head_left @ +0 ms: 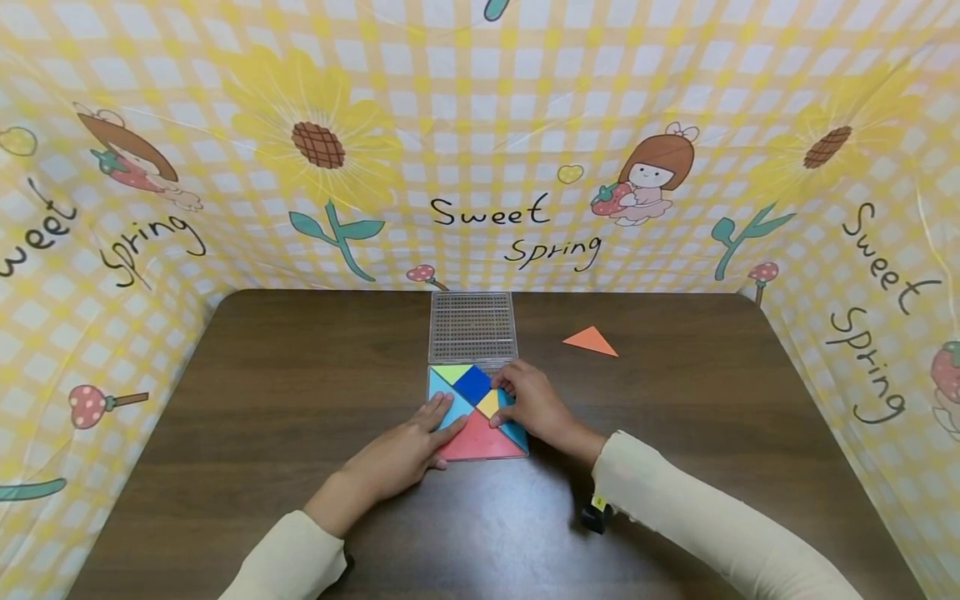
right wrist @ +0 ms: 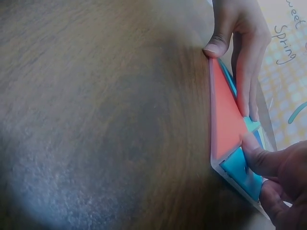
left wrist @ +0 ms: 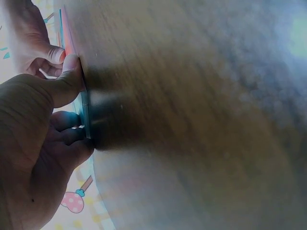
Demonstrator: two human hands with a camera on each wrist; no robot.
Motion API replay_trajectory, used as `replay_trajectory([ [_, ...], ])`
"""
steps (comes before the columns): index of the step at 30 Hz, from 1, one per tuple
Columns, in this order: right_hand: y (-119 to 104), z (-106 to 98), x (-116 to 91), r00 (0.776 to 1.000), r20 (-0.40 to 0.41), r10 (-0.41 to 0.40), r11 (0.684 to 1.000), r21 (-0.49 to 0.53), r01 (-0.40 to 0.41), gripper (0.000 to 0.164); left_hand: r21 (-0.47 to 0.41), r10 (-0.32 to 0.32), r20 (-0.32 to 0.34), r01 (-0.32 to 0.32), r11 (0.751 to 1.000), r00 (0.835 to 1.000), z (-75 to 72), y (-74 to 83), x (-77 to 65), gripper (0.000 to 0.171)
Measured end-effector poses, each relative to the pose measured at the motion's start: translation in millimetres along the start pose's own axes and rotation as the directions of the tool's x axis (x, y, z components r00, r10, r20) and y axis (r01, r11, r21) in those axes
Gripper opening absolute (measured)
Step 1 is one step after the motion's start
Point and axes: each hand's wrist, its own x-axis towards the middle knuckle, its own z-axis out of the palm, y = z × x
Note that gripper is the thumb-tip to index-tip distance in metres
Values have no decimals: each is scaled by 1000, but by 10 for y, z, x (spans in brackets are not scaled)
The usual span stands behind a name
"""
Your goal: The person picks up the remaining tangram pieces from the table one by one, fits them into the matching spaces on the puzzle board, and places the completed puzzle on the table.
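A tangram fills the square clear tray at mid-table in the head view. It shows a red triangle [head_left: 483,439], light-blue pieces [head_left: 459,407], a blue square [head_left: 472,385], a yellow piece [head_left: 488,404] and a lime-green triangle [head_left: 452,373]. My left hand [head_left: 408,446] lies over the tray's left side, fingers extended on the light-blue and red pieces, thumb at the near edge. My right hand [head_left: 536,404] pinches the yellow piece between thumb and index finger, partly covering the teal triangle [right wrist: 235,167] at the tray's right.
The tray's clear, gridded lid [head_left: 472,327] lies open behind it. An orange triangle [head_left: 592,340] rests separately on the brown table [head_left: 315,358], right of the lid. Patterned yellow-and-white cloth [head_left: 480,150] stands around the back and sides.
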Motion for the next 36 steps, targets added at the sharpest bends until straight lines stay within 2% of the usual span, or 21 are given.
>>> replay_trajectory([
  [9, 33, 2, 13, 999, 20, -42, 998, -53, 43, 45, -1, -11, 8, 11, 1000, 1000, 0, -13, -3, 63],
  [17, 98, -87, 48, 999, -15, -45, 999, 9, 45, 37, 2, -14, 12, 14, 1000, 1000, -7, -11, 2, 63],
  [25, 261, -322, 113, 997, -63, 33, 997, -63, -37, 37, -8, -8, 4, 8, 1000, 1000, -2, -13, -11, 62],
  [36, 638, -775, 200, 989, -128, 70, 988, -127, -87, 35, -7, 6, -11, -6, 1000, 1000, -1, 2, -8, 62],
])
